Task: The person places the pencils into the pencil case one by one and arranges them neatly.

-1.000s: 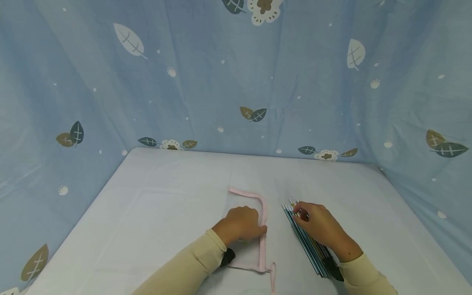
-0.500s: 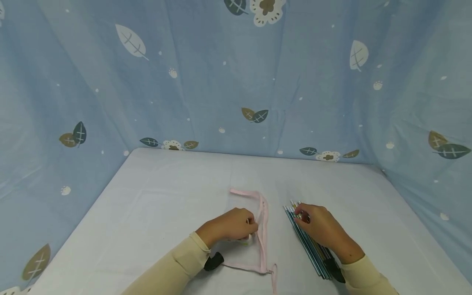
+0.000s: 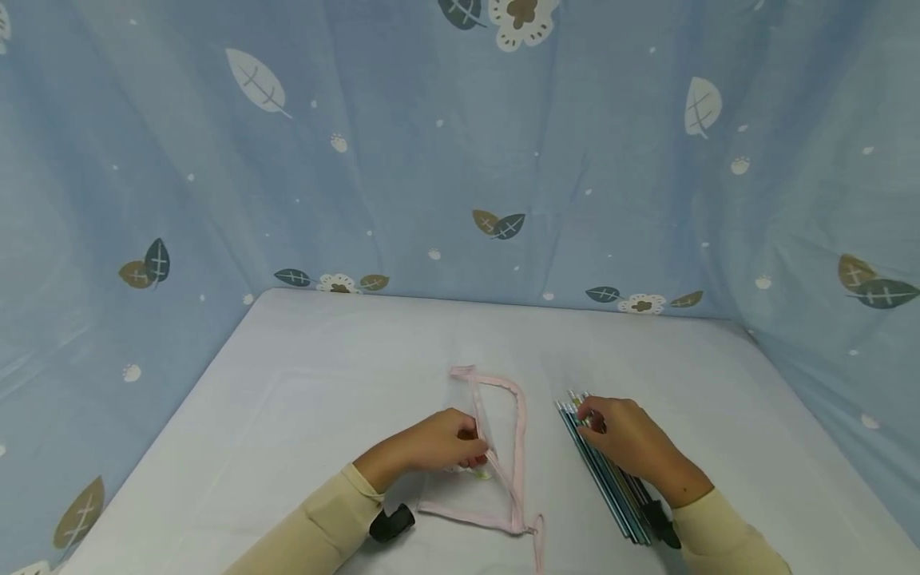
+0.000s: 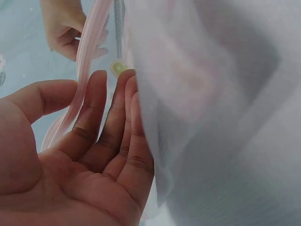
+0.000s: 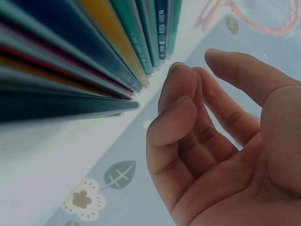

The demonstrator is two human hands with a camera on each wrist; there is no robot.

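A see-through mesh pouch [image 3: 521, 435] with pink trim lies on the table, its upper edge pulled up to the left. My left hand [image 3: 442, 442] pinches that pink edge between thumb and fingers. In the left wrist view the pink zip band [image 4: 87, 54] runs between thumb and index finger, and a small green-and-yellow decoration [image 4: 117, 68] shows beyond the fingertips. A row of pencils [image 3: 600, 479] in several colours lies to the pouch's right. Above their far ends is my right hand [image 3: 628, 443], fingers loosely bent. The right wrist view shows it apart from the pencils [image 5: 113, 56], holding nothing.
The white table [image 3: 323, 359] meets a blue curtain [image 3: 402, 160] with leaf and flower prints at the back and sides. A pink wrist loop [image 3: 539, 543] hangs from the pouch's near corner. Black wrist-worn pieces [image 3: 391, 524] sit by both cuffs.
My left hand has moved left from the pouch's right side, drawing the upper pink edge with it so the pouch gapes. The right hand has stayed over the pencils.
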